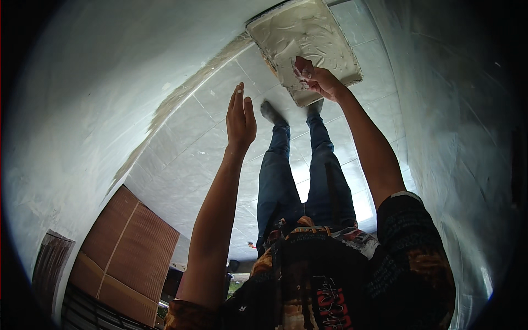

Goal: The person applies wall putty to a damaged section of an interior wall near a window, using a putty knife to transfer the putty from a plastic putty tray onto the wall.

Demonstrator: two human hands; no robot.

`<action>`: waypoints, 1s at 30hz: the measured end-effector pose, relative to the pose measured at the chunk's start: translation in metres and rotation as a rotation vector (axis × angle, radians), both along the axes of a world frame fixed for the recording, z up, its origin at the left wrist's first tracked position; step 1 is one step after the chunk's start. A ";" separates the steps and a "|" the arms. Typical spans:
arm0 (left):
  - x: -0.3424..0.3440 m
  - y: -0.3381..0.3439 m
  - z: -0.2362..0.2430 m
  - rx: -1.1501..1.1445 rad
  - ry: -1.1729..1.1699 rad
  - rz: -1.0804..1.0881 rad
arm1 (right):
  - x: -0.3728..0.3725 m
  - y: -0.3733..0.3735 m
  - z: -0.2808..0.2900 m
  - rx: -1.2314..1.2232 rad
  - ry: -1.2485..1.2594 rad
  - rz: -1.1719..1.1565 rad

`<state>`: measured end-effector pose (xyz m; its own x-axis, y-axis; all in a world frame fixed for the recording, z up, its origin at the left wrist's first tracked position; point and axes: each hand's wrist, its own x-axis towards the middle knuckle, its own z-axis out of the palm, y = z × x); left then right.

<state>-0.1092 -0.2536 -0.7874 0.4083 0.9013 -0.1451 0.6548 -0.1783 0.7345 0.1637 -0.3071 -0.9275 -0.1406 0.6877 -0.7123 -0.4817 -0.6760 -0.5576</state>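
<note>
My right hand [326, 83] is closed around a dark red spreader-like tool [301, 66] smeared with pale paste; its exact kind is hard to make out. The tool is over the near part of a large rectangular tray [266, 57], and whether it touches the paste I cannot tell. Thick off-white plaster or putty [322, 41] covers the tray's bottom in ridges and swirls. To the left, my left hand [240, 124] is raised and holds nothing, its fingers stretched out. A small white spot shows on one finger.
Grey-white walls [93, 93] rise on the left and right. A rough, darker strip [181, 91] runs low along the left wall. My feet [273, 113] stand on pale floor tiles [192, 129] near the tray. A brown ribbed panel [129, 242] is at the lower left.
</note>
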 end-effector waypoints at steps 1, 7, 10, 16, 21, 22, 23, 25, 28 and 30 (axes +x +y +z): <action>0.000 0.002 0.010 0.012 0.007 0.006 | 0.001 -0.002 0.016 0.000 0.116 -0.068; 0.035 0.036 0.086 0.171 -0.085 -0.001 | 0.028 -0.003 0.133 0.221 0.251 -0.216; 0.054 0.058 0.139 0.278 -0.121 -0.011 | 0.031 0.013 0.217 0.405 0.234 -0.273; 0.095 0.095 0.262 0.593 -0.199 -0.091 | 0.065 0.044 0.351 0.707 0.174 -0.287; 0.114 0.112 0.361 0.850 -0.287 -0.122 | 0.085 0.065 0.472 0.886 0.011 -0.226; 0.117 0.115 0.380 0.908 -0.302 -0.122 | 0.089 0.067 0.495 0.924 -0.044 -0.218; 0.121 0.118 0.399 0.964 -0.318 -0.121 | 0.095 0.069 0.516 0.959 -0.062 -0.214; 0.129 0.120 0.436 1.050 -0.347 -0.123 | 0.106 0.073 0.554 1.179 -0.080 -0.182; 0.140 0.125 0.485 1.151 -0.363 -0.148 | 0.103 0.076 0.610 1.283 -0.174 -0.307; 0.148 0.132 0.513 1.264 -0.392 -0.191 | 0.105 0.075 0.646 1.350 -0.210 -0.380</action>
